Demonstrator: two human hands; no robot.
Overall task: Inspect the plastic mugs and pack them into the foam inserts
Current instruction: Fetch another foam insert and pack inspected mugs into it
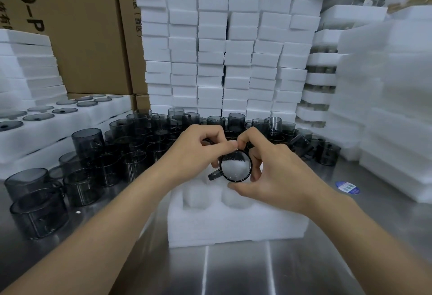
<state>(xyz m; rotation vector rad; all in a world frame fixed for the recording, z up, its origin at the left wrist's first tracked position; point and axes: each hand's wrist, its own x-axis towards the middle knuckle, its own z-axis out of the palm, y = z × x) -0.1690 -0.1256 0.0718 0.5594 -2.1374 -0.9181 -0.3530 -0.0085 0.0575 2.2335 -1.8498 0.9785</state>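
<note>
Fingers (222,146) grip a mug (236,166) above foam insert (233,224) (loose mugs (86,141) crowd behind).

A shiny steel table (233,276) filled the lower frame. A white foam insert (233,227) sat at its centre. Dark translucent mugs (79,184) crowded the left and middle. A blue label (347,187) lay at right, near stacked foam slabs (397,173).

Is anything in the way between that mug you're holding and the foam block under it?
Nothing visible. The left hand and right hand hold the mug above the foam insert, whose two near pockets look empty.
</note>
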